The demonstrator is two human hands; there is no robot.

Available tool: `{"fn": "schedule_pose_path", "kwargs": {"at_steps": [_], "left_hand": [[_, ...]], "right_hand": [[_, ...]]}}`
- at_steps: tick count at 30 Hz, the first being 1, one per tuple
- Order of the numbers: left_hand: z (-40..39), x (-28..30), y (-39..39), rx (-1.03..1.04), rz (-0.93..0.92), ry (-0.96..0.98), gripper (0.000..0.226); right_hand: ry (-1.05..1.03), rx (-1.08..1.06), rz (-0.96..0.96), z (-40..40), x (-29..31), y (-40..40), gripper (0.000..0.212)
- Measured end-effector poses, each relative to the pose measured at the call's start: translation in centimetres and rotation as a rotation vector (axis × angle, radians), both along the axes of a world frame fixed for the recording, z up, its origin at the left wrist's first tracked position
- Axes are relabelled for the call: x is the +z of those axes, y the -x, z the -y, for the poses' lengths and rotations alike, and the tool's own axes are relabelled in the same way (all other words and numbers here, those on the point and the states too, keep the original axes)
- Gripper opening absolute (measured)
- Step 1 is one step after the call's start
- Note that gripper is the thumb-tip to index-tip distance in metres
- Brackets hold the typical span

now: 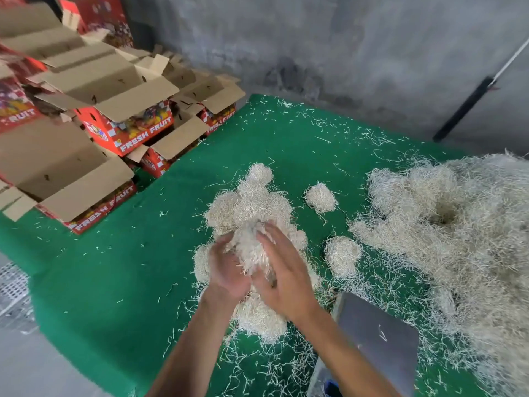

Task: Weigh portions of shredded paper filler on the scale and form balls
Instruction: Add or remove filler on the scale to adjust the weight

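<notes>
Both forearms reach in from the bottom edge, and between them sits the portion of pale shredded paper filler (252, 253) being worked. Left hand (227, 270) and right hand (282, 270) cup it from opposite sides, each grip half-curled around the wad, seemingly so the strands compress into a ball instead of springing loose. Roughly round, the wad shows no clear long axis; its loose top faces away from the person. It is held just above the heap of finished pale paper balls (249, 202). Right of that heap lies the flat grey metal scale platform (378, 330), bare except for a few strands. Farther right rises the big loose pile of shredded filler (458, 224), all on the green-covered desk (114, 267). Left of the heap stand open red FRESH FRUIT cartons (128, 130).
</notes>
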State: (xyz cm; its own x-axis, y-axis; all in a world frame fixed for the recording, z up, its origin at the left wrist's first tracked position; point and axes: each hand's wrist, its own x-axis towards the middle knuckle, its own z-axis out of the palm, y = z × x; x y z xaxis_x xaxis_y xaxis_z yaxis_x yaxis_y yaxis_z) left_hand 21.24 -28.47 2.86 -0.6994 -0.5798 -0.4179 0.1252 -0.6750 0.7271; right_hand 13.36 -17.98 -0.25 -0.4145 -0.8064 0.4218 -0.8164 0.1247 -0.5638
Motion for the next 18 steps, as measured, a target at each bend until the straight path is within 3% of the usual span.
{"fn": "schedule_pose_path", "kwargs": {"at_steps": [1, 3, 5, 7, 10, 12, 16, 18], "left_hand": [[0.6, -1.1, 0.5, 0.003, -0.109, -0.189, 0.050], [0.0, -3.4, 1.0, -0.098, -0.083, -0.272, 0.021], [-0.9, -2.8, 0.8, -0.217, -0.040, -0.285, 0.025], [0.0, -1.8, 0.8, -0.197, -0.052, -0.278, 0.034], [3.0, 0.1, 1.5, -0.026, -0.145, -0.380, 0.047], [3.4, -0.6, 2.2, 0.025, -0.066, -0.382, 0.050], [2.7, -1.1, 1.5, -0.100, -0.042, -0.562, 0.077], [3.2, -1.6, 1.3, -0.039, -0.050, -0.490, 0.072]], "right_hand": [[0.012, 0.061, -0.051, 0.3, -0.1, -0.8, 0.053], [0.005, 0.078, -0.035, 1.7, -0.7, -2.1, 0.048], [0.087, -0.092, 0.108, 3.1, -0.4, -0.9, 0.044], [0.130, -0.197, 0.190, 3.3, 0.4, 2.4, 0.039], [0.059, -0.055, 0.085, 2.7, -0.7, 2.0, 0.046], [-0.025, 0.070, -0.031, 3.0, -1.9, 0.7, 0.045], [-0.164, 0.016, 0.092, 5.0, -0.4, 4.8, 0.044], [-0.173, -0.061, 0.147, 6.3, 0.6, 7.1, 0.044]]}}
